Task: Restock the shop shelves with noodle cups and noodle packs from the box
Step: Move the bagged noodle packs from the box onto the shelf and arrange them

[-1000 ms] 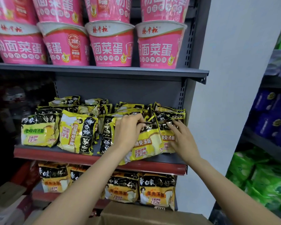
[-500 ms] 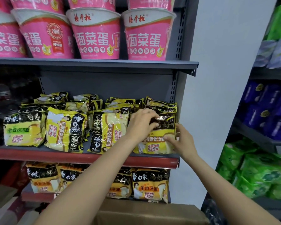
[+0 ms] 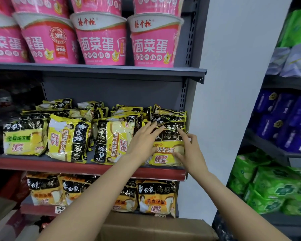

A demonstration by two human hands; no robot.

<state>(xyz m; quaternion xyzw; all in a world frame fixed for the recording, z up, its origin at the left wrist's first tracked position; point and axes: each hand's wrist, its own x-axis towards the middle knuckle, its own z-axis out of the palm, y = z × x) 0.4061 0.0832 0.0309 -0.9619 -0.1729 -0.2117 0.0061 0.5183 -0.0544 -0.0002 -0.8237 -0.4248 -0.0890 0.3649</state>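
Observation:
Yellow-and-black noodle packs (image 3: 69, 138) fill the middle shelf (image 3: 59, 166), several standing in front and more stacked behind. The rightmost pack (image 3: 165, 154) stands upright at the shelf's right end. My left hand (image 3: 143, 142) lies against its left part with straight fingers reaching over its black top band. My right hand (image 3: 189, 150) touches its right side with spread fingers. Neither hand grips it. Pink noodle cups (image 3: 101, 44) stand in stacked rows on the grey shelf above. The brown cardboard box (image 3: 155, 228) sits below my arms, its inside hidden.
Orange-labelled noodle packs (image 3: 156, 197) line the lower shelf. A white pillar (image 3: 233, 84) borders the shelf unit on the right. Beyond it, another rack holds purple packs (image 3: 285, 119) and green packs (image 3: 271, 188). More cardboard (image 3: 2, 207) lies at lower left.
My left hand has let go of the rightmost pack's top, and its fingers now lie straight on it. The pack stands upright at the shelf end. My right hand has spread against its side.

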